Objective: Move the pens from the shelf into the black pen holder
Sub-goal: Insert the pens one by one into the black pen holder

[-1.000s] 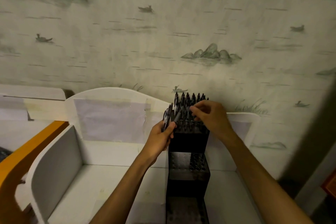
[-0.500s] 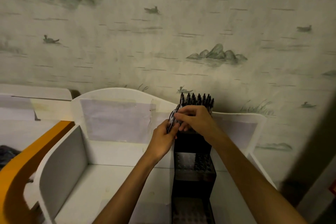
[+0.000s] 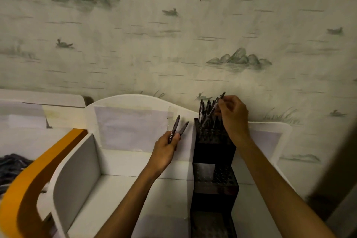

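A black stepped pen holder (image 3: 213, 195) stands on the white shelf (image 3: 108, 195), its tall back tier bristling with several dark pens (image 3: 205, 111). My right hand (image 3: 234, 117) is over that back tier and pinches one dark pen (image 3: 217, 103), tilted, its lower end among the standing pens. My left hand (image 3: 166, 149) sits just left of the holder and grips two dark pens (image 3: 178, 128) that fan upward from its fingers. The holder's lower tiers show rows of holes with no pens in them.
The shelf has a curved white back panel (image 3: 133, 120) and a white side divider (image 3: 77, 177) at the left. An orange curved rail (image 3: 29, 185) runs along the far left. Patterned wallpaper (image 3: 173, 44) rises close behind the holder.
My hands were together at the holder's left top edge. My right hand has since taken one pen and moved right over the back tier, while my left hand dropped away leftward with two pens.
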Tool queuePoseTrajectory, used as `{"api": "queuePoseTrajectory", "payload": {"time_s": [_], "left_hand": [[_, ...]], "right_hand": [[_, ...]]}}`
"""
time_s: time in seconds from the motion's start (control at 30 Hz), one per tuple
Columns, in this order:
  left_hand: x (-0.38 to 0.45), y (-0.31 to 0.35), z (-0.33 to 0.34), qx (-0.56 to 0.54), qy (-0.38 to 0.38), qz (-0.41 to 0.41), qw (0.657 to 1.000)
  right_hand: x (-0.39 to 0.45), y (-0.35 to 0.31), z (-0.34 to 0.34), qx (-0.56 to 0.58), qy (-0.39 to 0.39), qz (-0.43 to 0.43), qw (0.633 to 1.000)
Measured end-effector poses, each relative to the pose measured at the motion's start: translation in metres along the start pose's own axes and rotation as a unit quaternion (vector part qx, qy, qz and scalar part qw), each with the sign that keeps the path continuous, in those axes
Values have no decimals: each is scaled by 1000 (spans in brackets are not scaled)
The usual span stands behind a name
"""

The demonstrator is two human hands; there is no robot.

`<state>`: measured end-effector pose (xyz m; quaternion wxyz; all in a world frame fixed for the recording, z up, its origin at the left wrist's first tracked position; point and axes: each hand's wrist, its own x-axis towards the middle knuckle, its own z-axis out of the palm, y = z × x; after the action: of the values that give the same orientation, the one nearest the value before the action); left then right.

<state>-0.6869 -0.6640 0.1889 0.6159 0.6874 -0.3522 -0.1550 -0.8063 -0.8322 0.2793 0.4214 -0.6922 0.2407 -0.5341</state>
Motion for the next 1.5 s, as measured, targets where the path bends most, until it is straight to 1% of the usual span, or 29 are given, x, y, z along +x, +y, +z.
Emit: {"api": "queuePoseTrajectory", "payload": {"time_s": [0.07, 0.2, 0.3, 0.47, 0.57, 0.67, 0.87, 1.03, 1.13, 1.2, 1.23, 1.33, 1.4, 1.5], "left_hand": [[1, -1, -3, -8, 4, 1, 1000], [2, -1, -5, -19, 0, 6, 1000], [2, 0, -6, -21, -5, 6, 1000], [0, 6, -7, -63, -18, 8, 998], [-2, 10, -7, -79, -19, 0, 997], [-2, 10, -7, -81, -16, -4, 997], [0, 8, -7, -85, -15, -16, 996], [2, 6, -8, -79, -9, -9, 997], [3, 5, -10, -72, -9, 0, 997], [3, 5, -11, -66, -9, 8, 998], [3, 6, -11, -63, -10, 12, 998], [3, 9, -12, -41, -13, 27, 999], [3, 9, -11, -23, -15, 33, 999], [4, 8, -9, 11, -22, 41, 999]], "right_hand": [[2, 2, -1, -44, -1, -43, 998], [2, 2, 4, -92, -14, -89, 992], [0, 4, 9, -113, -29, -102, 988], [-8, 8, 16, -150, -56, -118, 980], [-13, 13, 17, -183, -78, -109, 974], [-20, 20, 17, -187, -93, -97, 973], [-22, 22, 14, -183, -91, -86, 975], [-23, 22, 10, -196, -102, -82, 972], [-27, 19, 6, -190, -78, -87, 975], [-29, 14, 4, -182, -59, -109, 976], [-31, 11, 5, -178, -63, -123, 974], [-34, 2, 10, -168, -106, -186, 962], [-34, -3, 16, -183, -139, -242, 943], [-32, -7, 27, -245, -177, -325, 896]]}}
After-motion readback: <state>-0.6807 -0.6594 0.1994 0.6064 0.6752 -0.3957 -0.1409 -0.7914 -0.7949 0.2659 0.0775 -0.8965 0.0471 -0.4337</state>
